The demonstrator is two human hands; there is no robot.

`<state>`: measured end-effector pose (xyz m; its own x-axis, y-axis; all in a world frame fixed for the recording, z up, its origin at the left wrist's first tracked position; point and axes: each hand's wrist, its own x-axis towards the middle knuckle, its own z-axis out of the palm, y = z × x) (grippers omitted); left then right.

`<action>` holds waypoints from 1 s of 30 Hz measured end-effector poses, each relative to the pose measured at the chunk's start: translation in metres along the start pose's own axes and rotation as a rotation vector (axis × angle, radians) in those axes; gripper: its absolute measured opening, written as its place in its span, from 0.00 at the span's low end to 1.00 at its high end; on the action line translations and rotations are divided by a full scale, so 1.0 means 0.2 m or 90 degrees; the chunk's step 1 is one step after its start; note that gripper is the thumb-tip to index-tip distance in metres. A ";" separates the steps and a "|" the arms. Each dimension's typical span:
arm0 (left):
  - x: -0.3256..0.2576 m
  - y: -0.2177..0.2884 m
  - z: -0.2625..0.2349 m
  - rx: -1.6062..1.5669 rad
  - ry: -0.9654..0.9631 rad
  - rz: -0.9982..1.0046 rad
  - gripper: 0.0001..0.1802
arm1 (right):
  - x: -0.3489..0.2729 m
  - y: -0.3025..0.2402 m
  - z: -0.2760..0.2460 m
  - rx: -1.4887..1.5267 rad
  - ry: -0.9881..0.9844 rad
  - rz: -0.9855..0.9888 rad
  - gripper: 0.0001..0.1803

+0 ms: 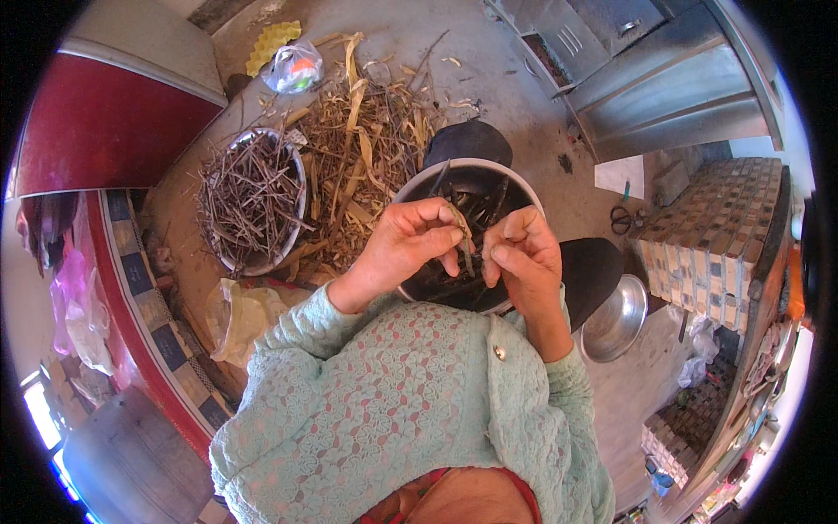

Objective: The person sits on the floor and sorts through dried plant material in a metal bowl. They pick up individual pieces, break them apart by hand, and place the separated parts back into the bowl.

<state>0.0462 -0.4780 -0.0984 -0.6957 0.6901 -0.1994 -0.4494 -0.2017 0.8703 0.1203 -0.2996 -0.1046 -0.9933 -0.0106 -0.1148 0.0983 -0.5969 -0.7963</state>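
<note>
A thin, greenish, dried-looking pod or stem is pinched between the thumb and fingers of my left hand. Its lower end hangs toward my right hand, whose thumb and fingers are bent together close beside it. Whether those fingers hold a small piece cannot be made out. Both hands are over a round basin with a pale rim, set between my knees. Long, dark, thin pieces lie inside the basin, partly hidden by my hands.
On the left a basin is heaped with broken twigs. Dry stalks and husks are piled beyond my left hand. A shiny metal bowl stands right of my knee, near a tiled brick stove. Scissors lie nearby.
</note>
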 end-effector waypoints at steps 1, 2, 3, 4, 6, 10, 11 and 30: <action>0.00 0.00 0.00 -0.016 -0.001 -0.004 0.05 | 0.00 0.00 0.00 0.001 -0.002 -0.001 0.10; 0.00 0.00 0.00 -0.017 0.001 -0.004 0.05 | 0.00 0.00 -0.01 -0.024 -0.004 -0.004 0.11; 0.00 0.00 0.00 -0.017 0.003 -0.005 0.05 | 0.00 0.00 -0.01 -0.049 -0.006 -0.006 0.11; 0.00 0.00 0.00 -0.018 0.004 -0.005 0.05 | 0.00 0.00 -0.01 -0.074 -0.008 -0.009 0.12; 0.01 -0.01 0.00 -0.030 0.002 -0.003 0.04 | 0.00 0.01 0.01 -0.148 0.015 -0.021 0.12; 0.01 -0.02 0.01 -0.031 0.022 0.005 0.05 | -0.02 0.02 0.06 -0.354 0.068 -0.055 0.12; 0.02 -0.02 0.01 -0.013 0.022 0.009 0.05 | -0.01 0.02 0.09 -0.371 0.101 -0.085 0.10; 0.02 -0.04 0.01 0.093 0.051 0.019 0.03 | 0.00 0.07 0.08 -0.493 0.132 -0.057 0.07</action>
<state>0.0493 -0.4718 -0.1055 -0.7525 0.6266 -0.2028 -0.3458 -0.1139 0.9314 0.1210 -0.3216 -0.1057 -0.9754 0.2059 -0.0788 0.1086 0.1379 -0.9845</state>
